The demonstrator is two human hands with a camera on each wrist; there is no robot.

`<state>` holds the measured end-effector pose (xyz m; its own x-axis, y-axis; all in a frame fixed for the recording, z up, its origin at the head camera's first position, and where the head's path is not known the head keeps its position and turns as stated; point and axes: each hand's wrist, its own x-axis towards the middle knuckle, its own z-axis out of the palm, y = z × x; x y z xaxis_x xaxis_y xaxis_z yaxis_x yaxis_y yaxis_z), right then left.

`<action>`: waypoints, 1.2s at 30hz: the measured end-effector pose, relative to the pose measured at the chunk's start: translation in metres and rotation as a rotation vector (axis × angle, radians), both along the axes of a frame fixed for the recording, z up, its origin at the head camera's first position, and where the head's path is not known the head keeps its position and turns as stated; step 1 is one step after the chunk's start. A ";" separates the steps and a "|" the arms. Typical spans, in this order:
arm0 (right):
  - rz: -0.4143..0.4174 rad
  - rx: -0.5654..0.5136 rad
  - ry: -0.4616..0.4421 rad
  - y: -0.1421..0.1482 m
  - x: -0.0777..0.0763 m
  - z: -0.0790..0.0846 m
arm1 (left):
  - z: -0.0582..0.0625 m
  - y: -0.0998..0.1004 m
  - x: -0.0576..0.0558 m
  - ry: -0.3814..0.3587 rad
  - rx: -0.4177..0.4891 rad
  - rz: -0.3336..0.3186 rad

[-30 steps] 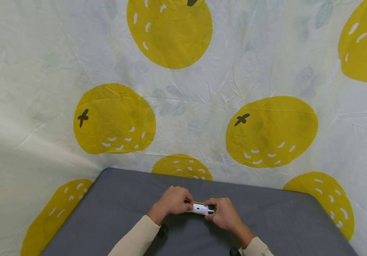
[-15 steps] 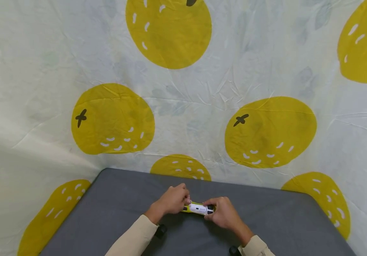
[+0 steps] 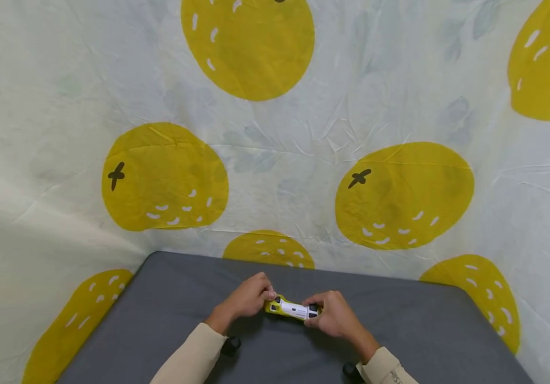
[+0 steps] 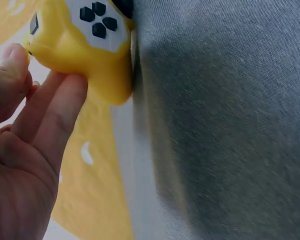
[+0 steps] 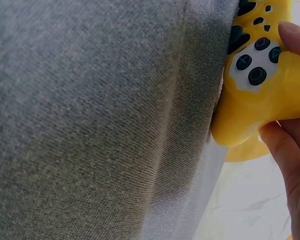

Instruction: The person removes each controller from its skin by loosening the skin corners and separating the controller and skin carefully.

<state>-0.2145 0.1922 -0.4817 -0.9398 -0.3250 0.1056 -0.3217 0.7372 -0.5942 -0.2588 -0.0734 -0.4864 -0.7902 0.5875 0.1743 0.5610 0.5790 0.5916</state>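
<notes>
1. Controller [image 3: 294, 309] was held on edge, on or just above the grey table [image 3: 193, 314].
2. Right hand [image 3: 336, 316] clamped one end; left hand [image 3: 248, 297] touched the other, but whether it pinched could not be told.
3. Moulded shell [image 4: 106, 70] was probably light, stiff, slightly slippery; rounded handles [image 5: 232, 127] offered the surest hold.

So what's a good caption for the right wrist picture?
Yellow game controller held in the right grip, beside grey fabric.

I hold one yellow game controller [image 3: 295, 310] crosswise over the grey surface [image 3: 279, 360], its white-and-black edge facing me. Its face carries black directional buttons [image 4: 99, 30] and round symbol buttons [image 5: 257, 76] on pale panels.
</notes>
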 end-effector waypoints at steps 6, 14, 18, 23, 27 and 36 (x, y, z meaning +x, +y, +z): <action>0.003 -0.012 -0.015 0.001 0.000 0.001 | -0.003 -0.005 0.001 -0.028 0.020 -0.004; -0.011 -0.001 -0.008 -0.001 -0.003 0.004 | -0.008 0.002 0.019 -0.122 0.189 0.129; -0.019 -0.001 0.012 -0.001 -0.003 0.002 | -0.015 0.020 0.030 -0.114 0.228 0.323; -0.013 -0.016 -0.008 0.000 -0.002 -0.002 | -0.023 0.031 0.038 -0.111 0.278 0.431; -0.001 -0.019 -0.014 0.000 -0.002 -0.002 | -0.024 0.023 0.035 -0.156 0.335 0.310; -0.003 -0.013 -0.002 -0.002 0.000 -0.001 | -0.023 -0.001 0.030 -0.090 0.234 0.037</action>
